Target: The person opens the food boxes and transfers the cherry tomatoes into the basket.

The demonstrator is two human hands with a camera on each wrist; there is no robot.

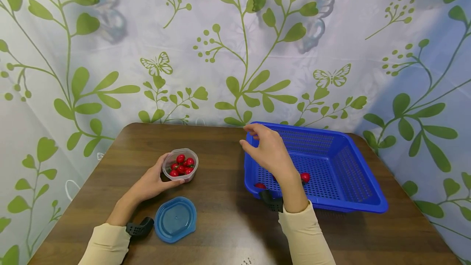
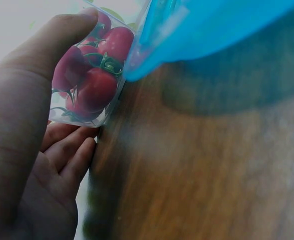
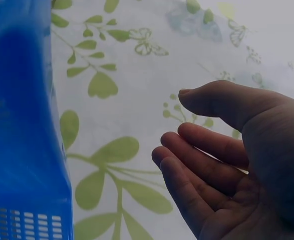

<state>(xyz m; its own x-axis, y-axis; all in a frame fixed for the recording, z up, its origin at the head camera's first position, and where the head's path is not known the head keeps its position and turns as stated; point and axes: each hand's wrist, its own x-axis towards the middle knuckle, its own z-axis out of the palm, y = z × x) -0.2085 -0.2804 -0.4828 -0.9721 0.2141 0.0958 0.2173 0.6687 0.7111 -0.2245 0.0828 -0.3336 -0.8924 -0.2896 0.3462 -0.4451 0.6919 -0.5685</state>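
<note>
My left hand [image 1: 149,182] grips a small clear plastic container [image 1: 196,162] on the left half of the table, thumb along the near side and fingers round the far left side. Inside it lie several red cherry tomatoes [image 1: 180,170]; the left wrist view shows these tomatoes [image 2: 96,90] with green stems through the clear wall. Over the left end of a blue plastic basket [image 1: 362,171] hovers my right hand [image 1: 270,152], fingers loosely bent, thumb apart from them, nothing between. On the basket's floor sit a cherry tomato [image 1: 305,178] and another red one [image 1: 260,185], partly hidden by the right wrist.
A translucent blue lid [image 1: 176,219] lies on the brown wooden table [image 1: 220,220], just in front of the container. Behind the table hangs a white cloth [image 1: 217,93] printed with green leaves and butterflies. The basket stands near the table's right edge.
</note>
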